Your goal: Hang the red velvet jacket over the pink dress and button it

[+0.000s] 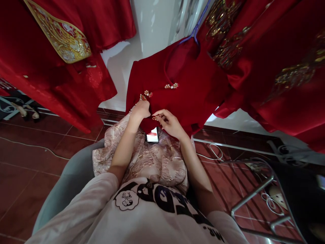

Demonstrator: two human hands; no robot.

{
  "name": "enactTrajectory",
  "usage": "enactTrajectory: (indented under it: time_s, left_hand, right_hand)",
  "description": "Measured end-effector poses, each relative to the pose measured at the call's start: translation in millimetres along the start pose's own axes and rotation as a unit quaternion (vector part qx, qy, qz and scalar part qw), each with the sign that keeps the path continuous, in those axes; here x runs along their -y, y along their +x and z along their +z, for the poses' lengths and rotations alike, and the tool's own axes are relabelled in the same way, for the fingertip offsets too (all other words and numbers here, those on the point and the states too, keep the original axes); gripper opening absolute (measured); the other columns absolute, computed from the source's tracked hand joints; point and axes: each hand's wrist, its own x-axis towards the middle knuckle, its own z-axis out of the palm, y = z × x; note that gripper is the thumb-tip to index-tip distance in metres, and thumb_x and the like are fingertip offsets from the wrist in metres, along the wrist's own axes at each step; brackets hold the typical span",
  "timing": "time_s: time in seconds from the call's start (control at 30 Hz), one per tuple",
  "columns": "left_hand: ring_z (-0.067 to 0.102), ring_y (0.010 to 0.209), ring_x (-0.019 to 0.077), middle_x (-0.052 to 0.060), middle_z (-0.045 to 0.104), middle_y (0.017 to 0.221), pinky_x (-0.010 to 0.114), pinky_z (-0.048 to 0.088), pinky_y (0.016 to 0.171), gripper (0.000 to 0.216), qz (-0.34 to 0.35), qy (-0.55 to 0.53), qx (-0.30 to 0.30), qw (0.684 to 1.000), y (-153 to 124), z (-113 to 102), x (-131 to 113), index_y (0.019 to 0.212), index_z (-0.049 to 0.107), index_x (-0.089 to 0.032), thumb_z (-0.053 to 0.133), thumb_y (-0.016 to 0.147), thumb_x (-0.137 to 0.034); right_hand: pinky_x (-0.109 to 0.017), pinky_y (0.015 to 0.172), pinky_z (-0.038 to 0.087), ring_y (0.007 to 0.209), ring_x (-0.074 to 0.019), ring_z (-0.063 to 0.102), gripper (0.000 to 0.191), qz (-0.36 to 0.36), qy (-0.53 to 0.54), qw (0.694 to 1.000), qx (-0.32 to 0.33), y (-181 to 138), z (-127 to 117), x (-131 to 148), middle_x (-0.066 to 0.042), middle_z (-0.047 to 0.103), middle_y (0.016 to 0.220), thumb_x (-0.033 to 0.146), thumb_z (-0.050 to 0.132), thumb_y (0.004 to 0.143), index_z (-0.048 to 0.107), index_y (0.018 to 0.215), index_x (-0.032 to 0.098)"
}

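A dark red garment (193,91) hangs in front of me, its lower part reaching my lap. Beaded flower ornaments (172,86) trim its neckline, and another flower ornament (148,94) sits near its left side. My left hand (141,110) is closed in a fist on the garment's left part, just below a gold-and-red ornament (143,97); its fingertips are hidden. Close to its right, my right hand (169,122) pinches a small beaded ornament (155,118) between thumb and fingers, against the cloth. Under the hands, a phone (152,135) with a lit screen lies on my lap.
Red garments with gold embroidery (68,42) hang at left and right. A purple hanger (195,33) holds the middle one. A patterned pink-gold cloth (149,162) covers my lap. To the right stands a metal-framed chair (254,193); a white cable (215,152) lies on the tiled floor.
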Motion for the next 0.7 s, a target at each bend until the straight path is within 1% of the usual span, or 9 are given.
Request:
enactTrajectory:
  time_s: [0.07,0.13,0.2,0.3,0.43,0.5,0.57,0.63,0.7]
  left_hand:
    - [0.071,0.125,0.0347,0.024,0.075,0.122,0.033,0.055,0.109,0.047,0.001,-0.025,-0.001,1.0,0.5,-1.8,3.4,0.13,0.072,-0.001,0.071,0.083,-0.006]
    - [0.073,0.121,0.0336,0.022,0.077,0.118,0.034,0.056,0.108,0.044,0.0,-0.028,0.008,1.0,2.9,-2.0,7.7,0.128,0.074,-0.003,0.071,0.084,-0.007]
    - [0.074,0.118,0.0312,0.018,0.08,0.112,0.031,0.057,0.106,0.042,-0.003,-0.011,0.035,0.999,6.1,-0.9,11.1,0.123,0.077,-0.007,0.073,0.082,-0.009]
    - [0.077,0.108,0.0263,0.011,0.082,0.098,0.024,0.059,0.096,0.036,0.006,-0.006,0.069,0.998,9.7,1.8,13.1,0.113,0.081,-0.011,0.076,0.077,-0.009]
    - [0.079,0.085,0.0199,0.007,0.077,0.074,0.023,0.062,0.085,0.013,0.016,-0.105,0.073,0.992,11.5,5.0,15.7,0.092,0.081,-0.012,0.069,0.087,-0.011]
    - [0.079,0.08,0.0186,0.007,0.077,0.074,0.022,0.063,0.08,0.011,0.004,-0.161,0.089,0.983,13.5,6.5,19.4,0.09,0.079,-0.01,0.068,0.088,-0.009]
    - [0.08,0.08,0.0176,0.007,0.079,0.079,0.021,0.063,0.077,0.015,0.004,-0.195,0.1,0.976,17.5,8.6,24.9,0.094,0.078,-0.009,0.067,0.085,-0.003]
    - [0.08,0.082,0.0164,0.006,0.08,0.082,0.02,0.063,0.078,0.02,0.017,-0.232,0.107,0.967,23.4,11.5,31.9,0.095,0.077,-0.008,0.064,0.083,0.002]
    - [0.08,0.084,0.0151,0.007,0.08,0.083,0.02,0.063,0.081,0.019,0.028,-0.289,0.122,0.949,29.4,15.3,40.4,0.092,0.077,-0.007,0.062,0.084,0.002]
  right_hand:
    - [-0.03,0.086,0.053,0.089,-0.0169,0.062,0.023,-0.001,-0.056,0.998,0.001,2.5,9.1,-10.3,-0.005,0.063,0.1,0.023,0.054,0.1,0.074,0.112,0.023]
    - [-0.033,0.093,0.052,0.092,-0.0182,0.063,0.029,0.014,-0.088,0.996,0.0,4.5,16.3,-19.9,-0.007,0.064,0.103,0.019,0.052,0.1,0.077,0.115,0.022]
    - [-0.033,0.094,0.052,0.09,-0.0186,0.064,0.033,0.029,-0.102,0.994,-0.006,5.5,20.7,-27.8,-0.008,0.064,0.103,0.019,0.053,0.1,0.078,0.122,0.021]
    - [-0.033,0.094,0.053,0.088,-0.0189,0.064,0.038,0.038,-0.112,0.993,-0.022,5.5,23.2,-35.3,-0.009,0.065,0.102,0.022,0.055,0.1,0.076,0.132,0.02]
    - [-0.033,0.091,0.054,0.083,-0.0179,0.064,0.042,0.052,-0.114,0.991,-0.037,8.1,23.2,-37.4,-0.009,0.066,0.102,0.024,0.057,0.099,0.074,0.137,0.019]
    - [-0.032,0.088,0.055,0.08,-0.0163,0.063,0.044,0.061,-0.1,0.992,-0.034,13.4,23.2,-35.0,-0.007,0.066,0.1,0.023,0.058,0.097,0.072,0.138,0.017]
    - [-0.032,0.089,0.056,0.079,-0.0153,0.063,0.047,0.056,-0.083,0.994,-0.03,21.7,23.6,-31.1,-0.006,0.065,0.097,0.022,0.06,0.095,0.071,0.14,0.015]
    - [-0.032,0.09,0.057,0.08,-0.0151,0.063,0.049,0.042,-0.064,0.997,-0.03,31.5,24.7,-27.2,-0.005,0.066,0.096,0.021,0.06,0.093,0.07,0.141,0.015]
    - [-0.032,0.087,0.059,0.081,-0.0155,0.064,0.048,0.038,-0.042,0.998,-0.034,40.7,26.1,-24.8,-0.006,0.068,0.098,0.02,0.06,0.092,0.071,0.139,0.017]
